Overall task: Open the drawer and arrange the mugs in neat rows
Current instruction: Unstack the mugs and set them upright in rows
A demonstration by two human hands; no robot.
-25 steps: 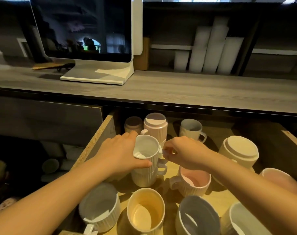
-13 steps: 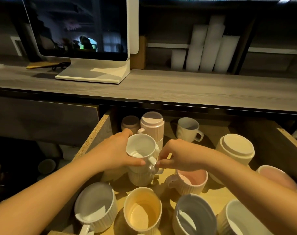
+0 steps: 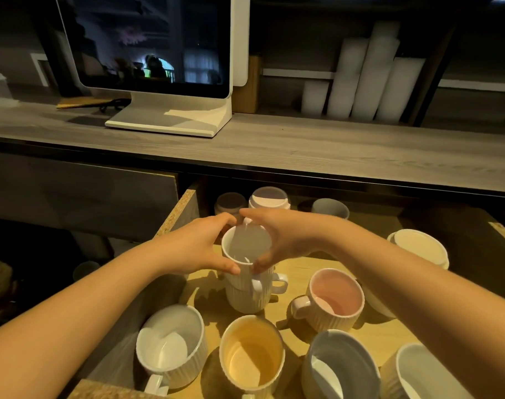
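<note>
Nearest the camera, along the front of the open drawer (image 3: 175, 217), four mugs stand upright in a row. From the left they are a white ribbed mug (image 3: 170, 347), a yellow mug (image 3: 251, 354), a grey-blue mug (image 3: 342, 367) and a second white mug (image 3: 424, 375) cut off by the frame's lower edge. Just behind them, right of centre, a pink mug (image 3: 333, 298) stands upright with its handle to the left.

Beside it, mid-drawer, the top white mug (image 3: 247, 249) sits in the mouth of the lower white mug (image 3: 248, 299). The left hand (image 3: 193, 249) grips the top mug's left side and the right hand (image 3: 288, 237) its right side. The fingers of both are clamped round the rim, with the thumbs on the near edge.

Farther back stand a brown mug (image 3: 231, 203) and a pale pink mug (image 3: 270, 197), both upside down, then a grey mug (image 3: 330, 208). A cream mug (image 3: 418, 246) sits inverted at the right.

Above the drawer runs the grey wooden surface (image 3: 303, 148), carrying a white monitor (image 3: 147, 44). White cylinders (image 3: 369, 76) stand behind it.
</note>
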